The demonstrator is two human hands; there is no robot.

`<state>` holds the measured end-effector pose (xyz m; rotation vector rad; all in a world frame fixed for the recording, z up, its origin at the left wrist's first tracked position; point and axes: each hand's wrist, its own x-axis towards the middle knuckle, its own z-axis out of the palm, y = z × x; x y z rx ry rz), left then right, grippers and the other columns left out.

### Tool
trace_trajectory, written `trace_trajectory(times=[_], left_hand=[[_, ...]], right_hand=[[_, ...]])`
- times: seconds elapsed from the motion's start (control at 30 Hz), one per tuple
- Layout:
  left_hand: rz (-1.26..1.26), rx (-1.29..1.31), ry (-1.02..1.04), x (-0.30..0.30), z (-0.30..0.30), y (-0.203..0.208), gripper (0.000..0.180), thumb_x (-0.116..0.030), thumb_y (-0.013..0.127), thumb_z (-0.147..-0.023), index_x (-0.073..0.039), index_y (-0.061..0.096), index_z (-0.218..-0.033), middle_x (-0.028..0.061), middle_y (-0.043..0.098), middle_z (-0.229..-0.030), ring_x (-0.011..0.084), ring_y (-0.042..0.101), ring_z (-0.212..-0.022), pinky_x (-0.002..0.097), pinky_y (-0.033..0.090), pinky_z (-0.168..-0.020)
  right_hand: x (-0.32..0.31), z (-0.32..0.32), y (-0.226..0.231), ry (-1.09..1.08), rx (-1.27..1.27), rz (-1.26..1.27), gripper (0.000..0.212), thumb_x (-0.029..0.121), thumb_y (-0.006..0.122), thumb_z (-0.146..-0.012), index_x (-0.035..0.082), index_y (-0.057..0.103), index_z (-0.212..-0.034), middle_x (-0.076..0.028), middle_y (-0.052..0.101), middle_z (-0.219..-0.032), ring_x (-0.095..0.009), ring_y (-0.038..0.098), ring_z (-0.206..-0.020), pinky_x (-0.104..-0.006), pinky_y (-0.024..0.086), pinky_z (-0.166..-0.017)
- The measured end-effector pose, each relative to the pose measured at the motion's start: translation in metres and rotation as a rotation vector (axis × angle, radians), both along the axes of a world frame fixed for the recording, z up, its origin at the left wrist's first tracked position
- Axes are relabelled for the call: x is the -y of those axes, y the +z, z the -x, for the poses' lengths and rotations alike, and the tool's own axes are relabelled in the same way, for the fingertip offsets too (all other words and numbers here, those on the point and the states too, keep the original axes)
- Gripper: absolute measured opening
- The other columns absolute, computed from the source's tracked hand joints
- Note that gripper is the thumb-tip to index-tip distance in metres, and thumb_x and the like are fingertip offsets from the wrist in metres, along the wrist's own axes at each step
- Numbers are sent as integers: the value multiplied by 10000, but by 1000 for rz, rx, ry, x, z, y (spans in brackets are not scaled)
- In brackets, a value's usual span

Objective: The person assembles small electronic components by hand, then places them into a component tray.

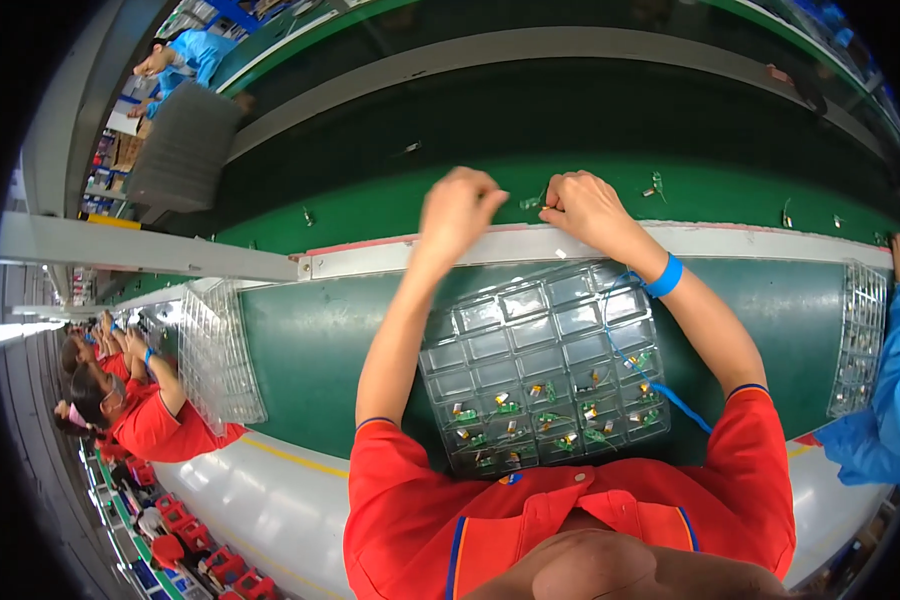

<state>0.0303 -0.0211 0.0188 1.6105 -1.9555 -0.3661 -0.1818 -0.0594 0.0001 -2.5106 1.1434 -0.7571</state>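
My left hand [460,212] is above the near edge of the green conveyor belt, its fingers curled together; whatever they may hold cannot be made out. Just to its right, my right hand [588,210] pinches a small electronic part with green wires [531,203] at its fingertips. Below my forearms lies a clear plastic compartment tray [515,335], tilted slightly. Its near compartments hold several small parts with green wires and silver-and-yellow pieces [549,392], while the far compartments are bare. A blue band circles my right wrist, and its cord [678,404] trails across the tray.
More small wired parts [654,186] lie along the belt [360,200]. A pale rail [360,257] separates belt from green worktop [305,350]. Other clear trays stand left [217,350] and right [858,340]. Co-workers sit on both sides; a grey stack [185,145] stands far left.
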Motion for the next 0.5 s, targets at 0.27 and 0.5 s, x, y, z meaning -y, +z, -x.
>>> trace_trajectory(times=[0.27, 0.5], left_hand=[[-611, -528, 11, 4, 26, 16, 156, -78, 685, -798, 32, 690, -909, 140, 674, -814, 185, 668, -734, 298, 541, -633], [-557, -998, 17, -14, 16, 24, 199, -79, 663, -862, 68, 654, -996, 124, 686, -886, 163, 673, -790, 262, 555, -753]], right_hand=[[-13, -4, 27, -29, 370, -422, 148, 78, 699, -797, -33, 657, -885, -125, 698, -776, -198, 704, -753, -282, 552, -677], [-35, -10, 45, -24, 528, -173, 110, 36, 686, -805, -22, 668, -897, -116, 690, -849, -232, 678, -792, -303, 541, -671]])
